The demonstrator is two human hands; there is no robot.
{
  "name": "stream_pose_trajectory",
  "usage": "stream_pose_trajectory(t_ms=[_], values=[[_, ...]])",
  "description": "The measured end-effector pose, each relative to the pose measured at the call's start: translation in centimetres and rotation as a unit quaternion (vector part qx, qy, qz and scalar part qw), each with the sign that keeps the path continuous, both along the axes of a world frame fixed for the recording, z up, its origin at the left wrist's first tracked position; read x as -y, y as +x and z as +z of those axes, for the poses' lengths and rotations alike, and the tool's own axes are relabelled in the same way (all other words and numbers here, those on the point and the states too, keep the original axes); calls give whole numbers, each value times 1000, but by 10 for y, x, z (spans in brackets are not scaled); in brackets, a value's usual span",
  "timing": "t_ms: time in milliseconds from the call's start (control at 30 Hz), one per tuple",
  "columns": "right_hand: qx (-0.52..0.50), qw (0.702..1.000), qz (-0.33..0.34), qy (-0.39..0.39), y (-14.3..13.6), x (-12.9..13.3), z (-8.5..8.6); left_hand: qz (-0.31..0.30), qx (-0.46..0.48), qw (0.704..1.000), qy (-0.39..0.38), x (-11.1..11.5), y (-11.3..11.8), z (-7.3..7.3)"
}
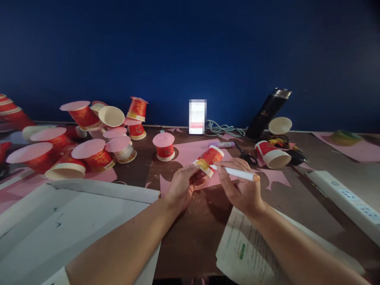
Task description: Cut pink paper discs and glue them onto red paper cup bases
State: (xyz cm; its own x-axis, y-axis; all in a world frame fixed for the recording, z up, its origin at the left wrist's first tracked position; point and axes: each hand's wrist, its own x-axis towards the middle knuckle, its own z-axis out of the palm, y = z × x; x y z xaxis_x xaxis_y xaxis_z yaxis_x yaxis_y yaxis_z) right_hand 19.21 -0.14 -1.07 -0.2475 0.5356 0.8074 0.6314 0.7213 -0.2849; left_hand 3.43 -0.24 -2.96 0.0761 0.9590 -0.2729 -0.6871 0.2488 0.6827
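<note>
My left hand [185, 184] grips a red paper cup [210, 156] with a gold band, tilted over pink paper [190, 152] on the brown table. In my right hand [242, 188] is a white marker [239, 173] with an orange end; its tip meets the cup near the gold band. Just beyond my left hand stands a red cup [165, 153] topped with a pink paper disc [163, 139]. A purple glue stick [221, 145] and black scissors [248, 157] lie behind my right hand.
Several red cups with pink discs [89, 149] crowd the left, behind a white box lid [89, 221]. A lit phone [197, 116] and a leaning black flask [265, 114] stand at the wall. Right are a tipped cup [271, 154], a power strip [344, 198] and printed paper [237, 241].
</note>
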Motion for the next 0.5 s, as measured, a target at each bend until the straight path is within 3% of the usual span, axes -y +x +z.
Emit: stream_pose_trajectory(t_ms=[500], values=[[-12, 1000, 5, -14, -3, 2, 4, -4, -15, 1000, 6, 0, 1, -2]])
